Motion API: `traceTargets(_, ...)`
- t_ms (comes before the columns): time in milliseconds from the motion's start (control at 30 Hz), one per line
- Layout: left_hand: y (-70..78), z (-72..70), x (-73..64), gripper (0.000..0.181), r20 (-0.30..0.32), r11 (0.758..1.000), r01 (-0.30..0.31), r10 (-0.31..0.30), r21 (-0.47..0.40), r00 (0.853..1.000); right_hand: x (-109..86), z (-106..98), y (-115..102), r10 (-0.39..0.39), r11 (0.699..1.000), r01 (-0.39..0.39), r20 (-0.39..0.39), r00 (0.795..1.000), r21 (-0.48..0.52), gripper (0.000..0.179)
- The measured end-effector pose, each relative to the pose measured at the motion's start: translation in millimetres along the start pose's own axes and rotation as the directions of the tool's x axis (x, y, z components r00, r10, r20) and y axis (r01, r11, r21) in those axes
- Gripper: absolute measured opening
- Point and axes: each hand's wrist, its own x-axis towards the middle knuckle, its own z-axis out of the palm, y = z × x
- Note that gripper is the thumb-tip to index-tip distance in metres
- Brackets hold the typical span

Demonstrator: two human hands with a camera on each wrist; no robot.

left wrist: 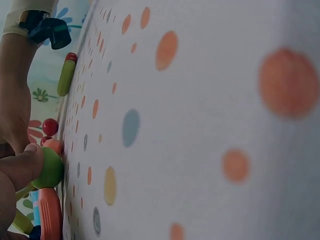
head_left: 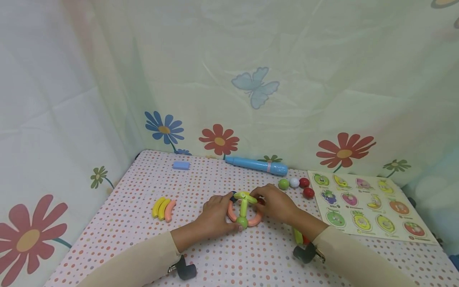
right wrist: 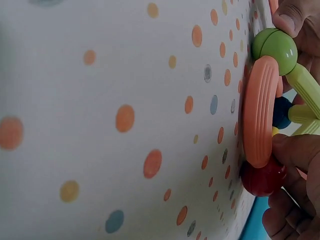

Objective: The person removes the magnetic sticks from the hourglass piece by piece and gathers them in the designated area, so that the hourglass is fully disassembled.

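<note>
Both hands are at a small toy frame of curved rods, straight rods and balls on the dotted cloth. Its base has salmon curved rods (right wrist: 259, 112), a green ball (head_left: 242, 222) at the front, a dark blue ball (right wrist: 282, 112) and a red ball (right wrist: 262, 177). Light green straight rods (head_left: 244, 208) slope up from the balls and meet on top. My left hand (head_left: 215, 217) grips the frame from the left, thumb on the green ball, fingers reaching the dark blue one. From the right, my right hand (head_left: 277, 203) pinches the red ball, partly hiding it.
Yellow curved rods (head_left: 161, 207) and a salmon rod (head_left: 170, 211) lie left. Behind are a blue block (head_left: 181, 165) and a blue tube (head_left: 256, 165). Loose balls (head_left: 294, 182) sit beside a fruit-picture board (head_left: 358, 207) at right. A green rod (head_left: 298, 236) lies by the right forearm.
</note>
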Motion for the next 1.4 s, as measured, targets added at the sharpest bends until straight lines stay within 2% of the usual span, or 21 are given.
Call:
traceTargets(600, 1.2, 0.4, -0.3, 0.105, -0.010, 1.000, 0.009, -0.009, 0.006, 1.000, 0.1, 3.9, 5.8, -0.012, 0.997, 0.014, -0.032, 0.999, 0.074, 0.022)
traceTargets(733, 1.4, 0.5, -0.2, 0.105, -0.007, 1.000, 0.014, -0.014, 0.004, 1.000, -0.4, 3.3, 5.5, 0.036, 0.994, -0.032, -0.034, 0.999, 0.102, 0.027)
traceTargets(867, 1.9, 0.4, 0.4, 0.104, 0.001, 1.000, 0.017, -0.017, 0.003, 1.000, -3.0, -2.5, 8.8, 0.085, 0.989, -0.076, -0.060, 0.995, 0.129, 0.045)
traceTargets(967, 2.4, 0.0, 0.5, 0.104, 0.006, 1.000, 0.012, -0.012, 0.004, 1.000, -7.9, -10.9, 13.9, 0.083, 0.990, -0.069, -0.103, 0.991, 0.126, 0.065)
traceTargets(1067, 2.9, -0.8, 0.2, 0.104, 0.005, 1.000, 0.005, -0.005, 0.001, 1.000, -16.2, -20.7, 19.5, 0.063, 0.992, -0.047, -0.131, 0.989, 0.118, 0.074)
traceTargets(1200, 3.3, -1.8, -0.1, 0.104, 0.008, 1.000, 0.001, -0.001, -0.003, 1.000, -30.1, -31.8, 28.2, 0.057, 0.991, -0.041, -0.127, 0.990, 0.125, 0.070)
traceTargets(1400, 3.6, -1.4, 0.6, 0.103, 0.021, 1.000, 0.023, -0.023, 0.003, 1.000, -48.1, -41.9, 40.3, 0.099, 0.987, -0.081, -0.120, 0.988, 0.142, 0.066)
